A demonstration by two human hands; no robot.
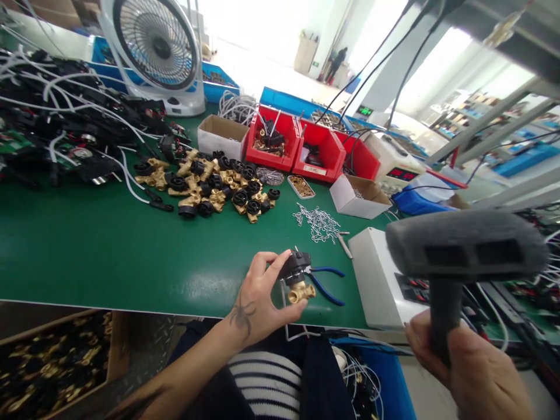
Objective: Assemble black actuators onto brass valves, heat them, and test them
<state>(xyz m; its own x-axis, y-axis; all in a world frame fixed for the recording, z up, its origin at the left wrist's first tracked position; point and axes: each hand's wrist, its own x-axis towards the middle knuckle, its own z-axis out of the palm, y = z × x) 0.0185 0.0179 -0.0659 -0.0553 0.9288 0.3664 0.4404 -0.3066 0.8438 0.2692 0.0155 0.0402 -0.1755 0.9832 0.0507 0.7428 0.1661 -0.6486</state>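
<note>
My left hand [258,297] is closed around a brass valve with a black cap [296,279], holding it just above the green table mat [109,251] near the front edge. My right hand [475,361] grips the handle of a grey, blurred handheld tool [464,248] raised at the lower right. Blue-handled pliers [326,283] lie on the mat right behind the valve. A white box [378,274] sits between the two hands.
A pile of brass-and-black valves [210,186] lies mid-table, with metal clips [317,221] to its right. Red bins [306,146], cardboard boxes [221,134], a fan [155,52] and tangled black parts with white cables [65,122] stand behind. A carton of valves [52,361] sits lower left.
</note>
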